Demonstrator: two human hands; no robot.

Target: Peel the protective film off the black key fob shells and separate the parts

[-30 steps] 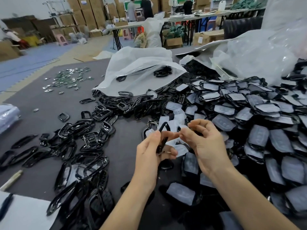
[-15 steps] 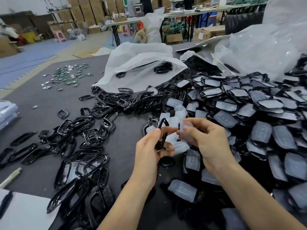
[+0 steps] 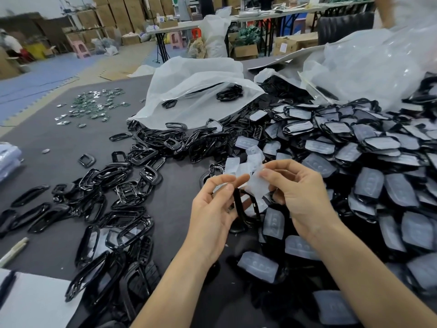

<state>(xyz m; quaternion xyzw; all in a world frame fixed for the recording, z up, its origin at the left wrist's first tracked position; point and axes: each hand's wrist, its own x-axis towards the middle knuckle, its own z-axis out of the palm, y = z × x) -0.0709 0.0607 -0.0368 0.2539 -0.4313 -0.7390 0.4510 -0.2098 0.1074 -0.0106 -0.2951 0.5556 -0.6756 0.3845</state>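
My left hand (image 3: 212, 209) holds a black key fob frame (image 3: 238, 204) by its upper end, thumb and fingers curled round it. My right hand (image 3: 298, 195) pinches a translucent white film piece (image 3: 256, 185) just right of the frame, lifted off it. A heap of black shells still covered in film (image 3: 354, 162) fills the right side of the table. Bare black frames (image 3: 118, 185) lie scattered on the left. Loose peeled films (image 3: 243, 162) lie just beyond my hands.
A white plastic bag (image 3: 196, 91) with a few frames lies behind the piles, clear bags (image 3: 366, 67) at the back right. Small green and silver parts (image 3: 94, 107) are spread at the far left. White paper with a pen (image 3: 35, 301) sits at the near left corner.
The film has come away from the frame in my right hand. My hands have drawn apart, and the frame has turned to hang below my left fingers.
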